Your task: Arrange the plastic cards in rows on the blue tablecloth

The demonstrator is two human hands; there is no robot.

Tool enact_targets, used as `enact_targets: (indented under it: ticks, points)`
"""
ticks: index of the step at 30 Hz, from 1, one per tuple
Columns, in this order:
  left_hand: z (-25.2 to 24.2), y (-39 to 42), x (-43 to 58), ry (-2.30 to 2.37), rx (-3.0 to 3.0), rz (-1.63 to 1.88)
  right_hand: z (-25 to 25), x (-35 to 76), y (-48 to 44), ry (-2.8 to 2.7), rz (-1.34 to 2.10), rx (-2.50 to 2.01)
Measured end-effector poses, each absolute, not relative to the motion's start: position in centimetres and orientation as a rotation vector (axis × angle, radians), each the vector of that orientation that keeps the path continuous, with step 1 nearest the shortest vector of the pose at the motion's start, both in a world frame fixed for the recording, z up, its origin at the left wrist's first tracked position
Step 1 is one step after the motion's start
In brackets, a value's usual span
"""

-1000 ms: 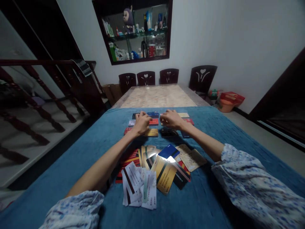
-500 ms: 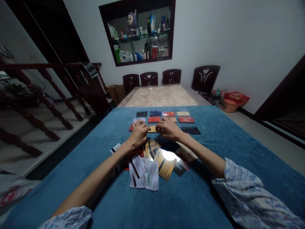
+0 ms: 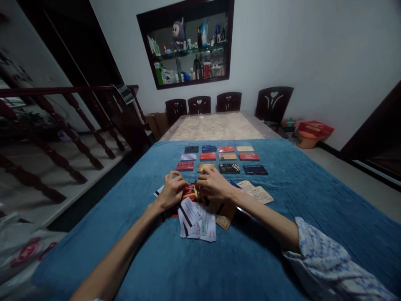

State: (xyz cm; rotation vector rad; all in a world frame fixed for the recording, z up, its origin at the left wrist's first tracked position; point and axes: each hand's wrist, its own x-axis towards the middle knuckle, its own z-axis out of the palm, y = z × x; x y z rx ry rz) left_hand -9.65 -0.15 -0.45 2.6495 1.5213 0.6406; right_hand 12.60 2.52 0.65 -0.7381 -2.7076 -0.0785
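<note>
My left hand [image 3: 171, 190] is at the left of a loose heap of cards, fingers curled and tips against a red card [image 3: 189, 192]. Whether it grips that card is hidden. My right hand [image 3: 214, 184] reaches over the heap from the right, its fingers pinched at the edge of a yellowish card [image 3: 196, 193]. White cards with dark stripes [image 3: 191, 217] lie fanned in front of the hands. A gold card [image 3: 226, 217] shows under my right wrist. Just beyond the hands sits a gold card stack [image 3: 206, 167], beside a red stack [image 3: 185, 166] and a black stack [image 3: 229, 168].
More card stacks stand in rows farther back, among them a blue one [image 3: 209, 149] and a red one [image 3: 249, 156]. Cream cards [image 3: 262, 195] lie to the right of the heap. A blue cloth [image 3: 313, 200] covers the near table; chairs [image 3: 229, 102] stand behind.
Both hands have left the gold stack and come back toward me onto the loose heap. The front row of stacks now shows more fully. The view has shifted slightly.
</note>
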Motion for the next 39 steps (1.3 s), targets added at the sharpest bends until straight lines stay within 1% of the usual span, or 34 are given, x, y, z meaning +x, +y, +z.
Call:
enact_targets:
  ticks: [7,15,20,29,39]
  points:
    - [0.6,-1.2,-10.9,1.266,2.568,0.596,0.1,12.7,2.0,-2.731,-0.050,-0.666]
    - [1.7,-2.3,-11.0,0.995,2.509,0.255,0.0,12.8,1.5,-2.744,-0.018,-0.640]
    - [1.8,-2.5,-11.3,0.909,2.489,0.157,-0.1,13.1,1.8,-2.747,-0.046,-0.626]
    - [1.0,-2.3,-11.0,0.954,2.504,0.177,-0.2,13.3,1.7,-2.762,-0.066,-0.635]
    - [0.3,-2.8,-9.9,1.076,2.568,0.284,-0.5,13.7,-1.0,-2.781,-0.036,-0.673]
